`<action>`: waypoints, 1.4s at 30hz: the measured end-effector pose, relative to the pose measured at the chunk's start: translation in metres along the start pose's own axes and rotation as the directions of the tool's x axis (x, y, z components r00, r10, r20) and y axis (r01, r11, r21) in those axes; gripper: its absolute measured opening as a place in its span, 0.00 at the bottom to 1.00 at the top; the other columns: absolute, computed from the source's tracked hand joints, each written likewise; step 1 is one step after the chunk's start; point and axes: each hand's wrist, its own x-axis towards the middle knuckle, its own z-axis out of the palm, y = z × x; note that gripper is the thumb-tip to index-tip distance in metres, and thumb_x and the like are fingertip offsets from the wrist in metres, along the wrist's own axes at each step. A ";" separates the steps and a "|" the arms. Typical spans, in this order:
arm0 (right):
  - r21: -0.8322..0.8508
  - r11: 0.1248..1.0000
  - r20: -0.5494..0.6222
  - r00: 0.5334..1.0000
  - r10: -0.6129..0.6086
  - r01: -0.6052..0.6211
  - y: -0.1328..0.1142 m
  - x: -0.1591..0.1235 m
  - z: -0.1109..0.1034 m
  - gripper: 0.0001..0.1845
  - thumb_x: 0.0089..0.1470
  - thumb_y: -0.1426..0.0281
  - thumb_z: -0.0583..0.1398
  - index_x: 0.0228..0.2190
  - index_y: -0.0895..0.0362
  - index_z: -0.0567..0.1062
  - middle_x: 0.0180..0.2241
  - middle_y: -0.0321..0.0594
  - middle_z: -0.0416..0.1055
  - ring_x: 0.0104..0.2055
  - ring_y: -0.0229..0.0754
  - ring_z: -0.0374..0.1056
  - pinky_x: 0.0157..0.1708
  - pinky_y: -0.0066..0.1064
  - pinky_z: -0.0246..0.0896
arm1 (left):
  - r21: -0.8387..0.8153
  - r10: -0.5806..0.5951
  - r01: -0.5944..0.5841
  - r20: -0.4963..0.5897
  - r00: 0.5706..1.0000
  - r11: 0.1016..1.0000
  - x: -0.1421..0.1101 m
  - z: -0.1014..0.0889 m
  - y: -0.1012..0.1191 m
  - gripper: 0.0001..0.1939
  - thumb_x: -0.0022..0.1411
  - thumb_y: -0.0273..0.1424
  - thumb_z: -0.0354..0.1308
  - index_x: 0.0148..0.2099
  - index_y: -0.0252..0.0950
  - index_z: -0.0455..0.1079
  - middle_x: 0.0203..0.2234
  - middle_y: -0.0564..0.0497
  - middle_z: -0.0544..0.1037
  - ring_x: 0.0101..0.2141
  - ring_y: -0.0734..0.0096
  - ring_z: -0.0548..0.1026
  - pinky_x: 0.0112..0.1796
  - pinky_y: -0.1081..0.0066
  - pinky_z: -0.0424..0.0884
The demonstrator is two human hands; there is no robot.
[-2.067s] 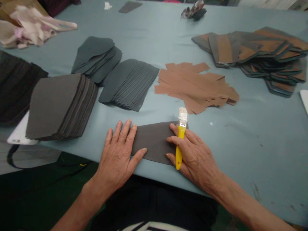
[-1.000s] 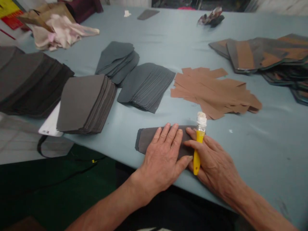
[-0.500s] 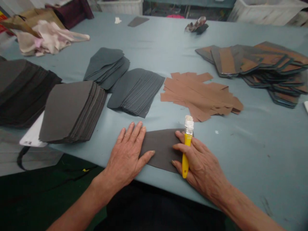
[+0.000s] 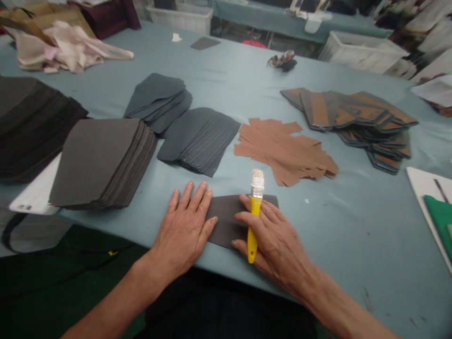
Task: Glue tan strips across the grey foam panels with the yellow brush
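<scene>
Press dark panel (image 4: pixel 226 217) evenly at 6 o'clock, with left hand (image 4: pixel 183 226) laid flat, gripping nothing, toward 9. Steady 3 o'clock end with right hand (image 4: pixel 277 233), grasping yellow brush (image 4: pixel 255 205); aim bristles (image 4: pixel 257 179) at 12.

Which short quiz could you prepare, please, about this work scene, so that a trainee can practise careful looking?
1. Open question: Which single piece do the left grip and the right grip both touch?
2. Multiple choice: Where is the yellow-handled flat brush with white-coated bristles? A) in the left B) in the right C) in neither
3. True or false: In the picture, the loose heap of flat brown strips lies to the right of the nearer fanned stack of flat blue-grey sheets.

Key:
1. The flat dark-grey sheet with straight edges.
2. B.
3. True.
</scene>
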 end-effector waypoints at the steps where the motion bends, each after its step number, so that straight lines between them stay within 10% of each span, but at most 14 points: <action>1: 0.023 1.000 0.013 1.000 -0.015 0.015 -0.001 0.006 0.004 0.16 0.64 0.63 0.63 0.50 0.54 0.69 0.63 0.58 0.71 0.62 0.60 0.71 0.58 0.55 0.71 | -0.004 -0.006 0.006 0.000 1.000 1.000 0.000 0.000 0.000 0.31 0.78 0.39 0.39 0.73 0.27 0.60 0.73 0.38 0.60 0.71 0.36 0.60 0.65 0.36 0.63; 12: 0.208 0.978 0.057 0.998 -0.038 0.025 -0.006 0.028 0.026 0.19 0.61 0.61 0.66 0.50 0.54 0.71 0.64 0.56 0.71 0.67 0.55 0.65 0.66 0.53 0.62 | -0.059 -0.028 0.030 0.026 0.999 0.998 -0.001 -0.002 0.001 0.30 0.77 0.36 0.41 0.74 0.30 0.59 0.73 0.40 0.60 0.72 0.38 0.58 0.66 0.37 0.60; 42: 0.046 0.974 0.015 0.975 0.221 -0.222 0.037 -0.047 -0.003 0.29 0.58 0.57 0.68 0.55 0.54 0.67 0.68 0.60 0.64 0.65 0.63 0.66 0.62 0.61 0.66 | -0.042 -0.011 0.012 0.032 0.999 0.999 -0.002 0.000 -0.006 0.32 0.78 0.41 0.37 0.75 0.30 0.58 0.73 0.39 0.60 0.72 0.37 0.57 0.65 0.36 0.60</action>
